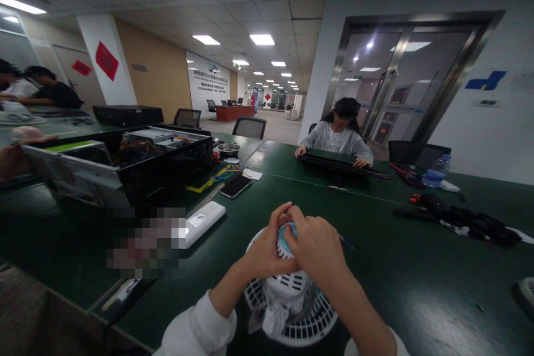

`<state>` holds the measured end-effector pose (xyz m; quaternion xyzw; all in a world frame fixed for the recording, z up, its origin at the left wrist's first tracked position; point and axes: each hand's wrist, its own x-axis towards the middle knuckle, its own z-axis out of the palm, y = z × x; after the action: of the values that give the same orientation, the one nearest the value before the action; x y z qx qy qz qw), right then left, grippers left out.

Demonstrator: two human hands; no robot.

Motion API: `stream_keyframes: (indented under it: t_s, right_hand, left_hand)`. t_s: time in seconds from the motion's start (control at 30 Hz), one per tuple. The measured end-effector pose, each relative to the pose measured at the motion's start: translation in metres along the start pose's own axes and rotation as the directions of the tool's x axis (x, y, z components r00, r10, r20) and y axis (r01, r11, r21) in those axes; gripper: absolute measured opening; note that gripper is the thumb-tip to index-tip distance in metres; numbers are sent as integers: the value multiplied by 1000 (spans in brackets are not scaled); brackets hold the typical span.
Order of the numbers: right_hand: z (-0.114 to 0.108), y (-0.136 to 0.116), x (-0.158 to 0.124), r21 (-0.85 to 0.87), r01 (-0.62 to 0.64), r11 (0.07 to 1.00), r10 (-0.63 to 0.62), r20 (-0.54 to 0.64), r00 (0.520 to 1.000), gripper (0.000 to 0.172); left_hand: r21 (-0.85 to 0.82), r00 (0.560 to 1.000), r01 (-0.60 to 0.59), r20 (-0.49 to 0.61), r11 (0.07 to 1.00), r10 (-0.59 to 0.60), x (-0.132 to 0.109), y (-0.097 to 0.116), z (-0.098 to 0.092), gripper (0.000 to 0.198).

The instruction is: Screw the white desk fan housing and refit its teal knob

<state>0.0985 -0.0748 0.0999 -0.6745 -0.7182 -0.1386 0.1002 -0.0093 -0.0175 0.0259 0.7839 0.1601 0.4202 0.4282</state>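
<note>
White sleeves (196,325) reach in from the near edge, and between the forearms stands what looks like a small white fan (292,282), its slotted housing rising from a round grille (306,335) set low on the green surface (375,300). On top of the housing sits a blue cap (287,236). The left hand (267,256) wraps the housing, its thumb laid across the near side and its fingers curled up around the left of the cap. The right hand (319,245) comes over from the other side, fingers bent down onto the cap; whether they pinch it or only press on it, I cannot tell, since their far side is hidden.

The step in hand appears to be close handwork at that cap. From here, any turn or pull on it would seem to call for the left hand to steady the housing while the right fingers find its edge, without letting the grille slide. A dark pen-like object (346,243) lies just beyond the right hand; a white box-shaped device (204,222) lies off to the left.
</note>
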Motion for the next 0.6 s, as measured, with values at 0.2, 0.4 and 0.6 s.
stream_keyframes:
  t_s: [0.2,0.4,0.6]
  right_hand:
    - [-6,-4,-2,35,-139,990,136,78,988,21]
    - [-16,27,-4,403,235,884,-260,5,966,29]
    - [-14,53,1,676,331,658,-489,50,871,29]
  left_hand:
    - [18,1000,14,-2,1000,-14,0,1,0,96]
    - [21,1000,20,12,1000,-20,-1,-2,-1,96]
    - [44,1000,14,12,999,-14,-2,-7,-2,97]
